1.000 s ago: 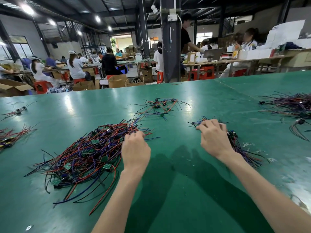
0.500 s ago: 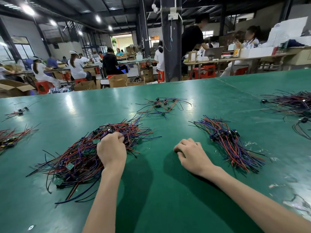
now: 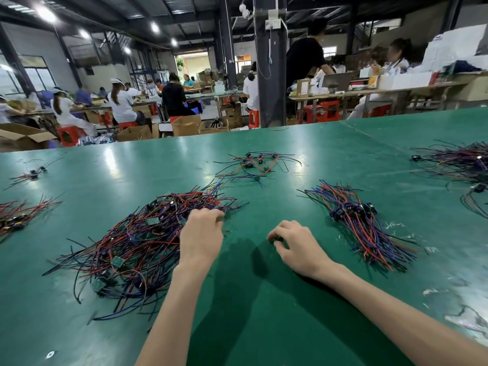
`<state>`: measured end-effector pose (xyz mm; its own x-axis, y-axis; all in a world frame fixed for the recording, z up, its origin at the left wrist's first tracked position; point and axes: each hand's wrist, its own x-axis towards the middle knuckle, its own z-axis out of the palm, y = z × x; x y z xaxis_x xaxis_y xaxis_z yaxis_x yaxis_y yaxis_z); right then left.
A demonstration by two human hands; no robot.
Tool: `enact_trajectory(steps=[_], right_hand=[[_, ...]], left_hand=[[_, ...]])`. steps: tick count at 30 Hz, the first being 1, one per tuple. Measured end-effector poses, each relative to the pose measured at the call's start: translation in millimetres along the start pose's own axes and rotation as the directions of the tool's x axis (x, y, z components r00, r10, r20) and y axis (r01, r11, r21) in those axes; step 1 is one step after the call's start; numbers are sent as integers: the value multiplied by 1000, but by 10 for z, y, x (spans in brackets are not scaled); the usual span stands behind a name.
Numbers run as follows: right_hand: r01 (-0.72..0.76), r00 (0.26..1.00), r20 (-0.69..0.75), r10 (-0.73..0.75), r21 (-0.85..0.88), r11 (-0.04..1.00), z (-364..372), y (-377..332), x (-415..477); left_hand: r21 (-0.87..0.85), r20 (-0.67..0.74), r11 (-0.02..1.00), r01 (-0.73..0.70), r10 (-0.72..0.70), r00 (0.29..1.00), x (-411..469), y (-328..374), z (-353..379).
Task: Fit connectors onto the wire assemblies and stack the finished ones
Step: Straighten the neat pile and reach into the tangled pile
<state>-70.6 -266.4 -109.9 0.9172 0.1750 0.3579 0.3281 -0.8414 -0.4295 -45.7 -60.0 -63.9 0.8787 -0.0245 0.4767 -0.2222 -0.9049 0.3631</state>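
Two bare forearms reach out over the green surface [image 3: 264, 299]. The left hand [image 3: 202, 235] lies at the right edge of the tangled pile [image 3: 137, 244] of red, blue and black wire assemblies. Its fingers curl down among the wires, and I cannot tell whether its grip has closed on one. Three small green boards [image 3: 117, 261] show plainly in that pile. The right hand [image 3: 297, 245] rests on the bare surface between the pile and the aligned stack [image 3: 356, 225], touching neither. Its fingers are curled, with something small and dark under the tips, and I cannot tell what its grip holds.

Six groups of wires lie here in all. The other four are a red bundle [image 3: 18, 215] at the left edge, a small cluster [image 3: 33, 174] behind it, a loose scatter [image 3: 253, 165] at centre, and a heap [image 3: 459, 162] at the right edge. Beyond stands a dark pillar [image 3: 269, 75].
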Motion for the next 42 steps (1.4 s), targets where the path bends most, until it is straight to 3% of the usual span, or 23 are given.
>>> enact_trajectory(steps=[2, 6, 8, 14, 19, 21, 23, 25, 26, 29, 32, 34, 36, 39, 42], right_hand=[[2, 1000, -3, -1, 9, 1000, 0, 0, 0], [7, 1000, 4, -7, 3, 1000, 9, -2, 10], [13, 1000, 5, -13, 4, 1000, 15, -6, 13], [11, 1000, 10, -12, 10, 1000, 12, -7, 7], [12, 1000, 6, -12, 11, 1000, 20, -7, 20], [9, 1000, 5, -10, 13, 1000, 23, -3, 22], [9, 1000, 6, -9, 15, 1000, 27, 4, 19], [12, 1000, 3, -12, 16, 1000, 34, 4, 23], [12, 1000, 2, -12, 16, 1000, 35, 0, 26], [13, 1000, 7, -13, 18, 1000, 30, -11, 23], [17, 1000, 18, -18, 25, 1000, 8, 2, 5], [19, 1000, 20, -20, 35, 999, -4, 3, 4], [22, 1000, 16, -22, 34, 999, -7, -4, 8], [18, 1000, 18, -18, 26, 999, -10, -11, 16], [15, 1000, 17, -16, 28, 999, -14, -14, 17]], left_hand=[[108, -51, 987, 118, -113, 992, 37, -123, -120], [373, 169, 890, 262, -342, 924, 48, -415, -256], [373, 197, 898, 235, -324, 925, 25, -516, -226], [354, 100, 915, 191, -240, 966, 34, -758, -265], [197, 218, 948, 251, -292, 931, 130, -782, -291], [155, 149, 951, 267, -289, 946, 159, -723, -289], [145, -33, 960, 238, -236, 971, 169, -643, -259], [87, -180, 989, 122, -104, 978, 207, -497, -211], [62, -184, 997, 43, -31, 982, 253, -407, -168], [141, 12, 988, -63, 62, 998, 421, -130, 75], [457, 234, 886, -72, -42, 971, 547, 30, 337], [540, 260, 840, -52, -108, 959, 577, 38, 464], [565, 217, 823, -66, -70, 974, 598, 43, 525], [467, 172, 884, -16, -73, 982, 635, 54, 514], [109, 106, 987, 122, -134, 985, 694, 93, 369]])
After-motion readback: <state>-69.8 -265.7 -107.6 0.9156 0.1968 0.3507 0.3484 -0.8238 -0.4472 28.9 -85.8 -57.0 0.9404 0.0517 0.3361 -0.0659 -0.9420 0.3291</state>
